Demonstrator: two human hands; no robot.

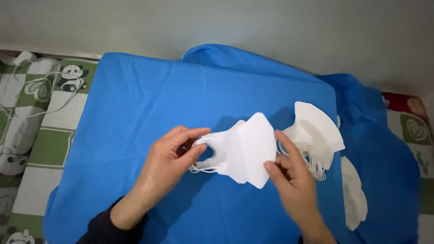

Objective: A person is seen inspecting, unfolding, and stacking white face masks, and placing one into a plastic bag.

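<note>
White mask point(246, 151) lies sideways between hands; left hand point(169, 158) pinches ear loop point(205, 156), right hand point(289, 174) pinches mask edge.

the white mask point(246, 151) between my left hand point(174, 156) and right hand point(289, 174) looks like soft matt non-woven fabric, smooth, with thin cord-like loops. the stack of masks point(316, 135) beside it has the same dull finish. under them lies a blue sheet point(149, 99), matt, thin and creased. the bedding point(40, 131) around it looks like printed woven cloth.
</note>
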